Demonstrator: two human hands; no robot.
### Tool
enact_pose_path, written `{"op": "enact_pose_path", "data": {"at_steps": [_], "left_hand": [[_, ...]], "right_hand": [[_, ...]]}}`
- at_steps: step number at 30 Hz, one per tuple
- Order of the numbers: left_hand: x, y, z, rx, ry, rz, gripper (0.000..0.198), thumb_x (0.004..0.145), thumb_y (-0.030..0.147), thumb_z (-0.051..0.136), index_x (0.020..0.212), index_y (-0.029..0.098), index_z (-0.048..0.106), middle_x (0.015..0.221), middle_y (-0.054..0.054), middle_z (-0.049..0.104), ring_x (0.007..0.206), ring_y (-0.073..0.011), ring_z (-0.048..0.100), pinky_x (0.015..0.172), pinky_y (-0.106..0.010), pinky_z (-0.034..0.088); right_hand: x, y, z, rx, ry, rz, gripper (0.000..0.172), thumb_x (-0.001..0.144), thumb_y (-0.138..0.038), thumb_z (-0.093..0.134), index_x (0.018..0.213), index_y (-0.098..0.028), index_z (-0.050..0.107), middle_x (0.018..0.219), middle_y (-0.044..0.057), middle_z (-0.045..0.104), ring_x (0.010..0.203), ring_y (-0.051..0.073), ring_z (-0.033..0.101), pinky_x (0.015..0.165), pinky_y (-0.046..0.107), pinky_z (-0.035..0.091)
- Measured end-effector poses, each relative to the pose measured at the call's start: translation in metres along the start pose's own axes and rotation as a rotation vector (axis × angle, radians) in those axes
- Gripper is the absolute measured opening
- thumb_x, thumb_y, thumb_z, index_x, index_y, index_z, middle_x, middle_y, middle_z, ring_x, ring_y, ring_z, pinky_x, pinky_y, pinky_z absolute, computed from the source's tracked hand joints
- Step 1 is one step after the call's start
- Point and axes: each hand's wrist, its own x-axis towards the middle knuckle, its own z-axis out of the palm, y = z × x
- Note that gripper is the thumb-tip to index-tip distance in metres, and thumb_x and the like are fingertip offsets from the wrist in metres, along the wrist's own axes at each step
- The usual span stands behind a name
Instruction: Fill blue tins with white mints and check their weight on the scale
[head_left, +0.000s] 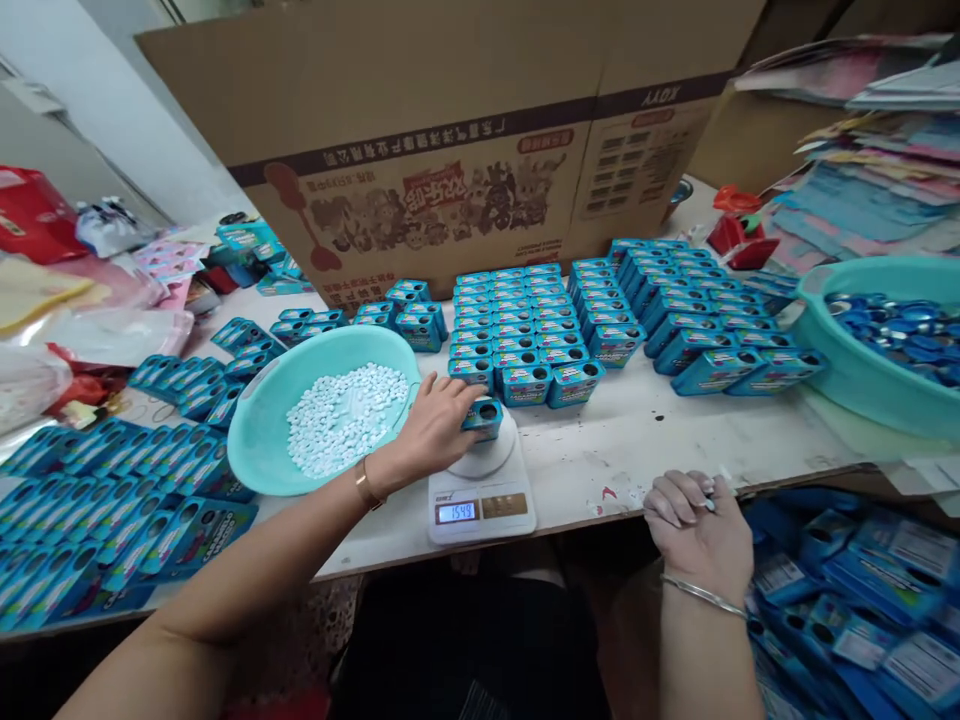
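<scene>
My left hand (435, 425) has its fingers around a small blue box (484, 418) with a dark round hole in its top. The box stands on the round pan of a white digital scale (482, 510), whose display is lit. Turned palm up at the table's front edge, my right hand (701, 520) has curled fingers, with a small white tablet (709, 504) showing between them. Left of the scale is a turquoise basin (247, 440) with many white tablets (341, 415) in it.
Rows of blue boxes (525, 340) stand behind the scale, with more boxes (127, 500) at the left. A large cardboard box (450, 120) rises at the back. At the right are a turquoise tub (840, 370) of blue lids and a pile of blue boxes (862, 590) below the table.
</scene>
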Motion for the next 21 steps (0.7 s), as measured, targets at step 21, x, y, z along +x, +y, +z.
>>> {"op": "enact_pose_path", "data": {"at_steps": [21], "left_hand": [[0.223, 0.149, 0.056, 0.081, 0.12, 0.25, 0.052, 0.078, 0.01, 0.058, 0.129, 0.006, 0.052, 0.125, -0.018, 0.061, 0.127, -0.0323, 0.049, 0.118, -0.061, 0.018]], "right_hand": [[0.002, -0.041, -0.032, 0.054, 0.08, -0.136, 0.028, 0.08, -0.016, 0.064, 0.073, -0.023, 0.038, 0.055, -0.01, 0.042, 0.04, 0.006, 0.039, 0.039, 0.017, 0.039]]}}
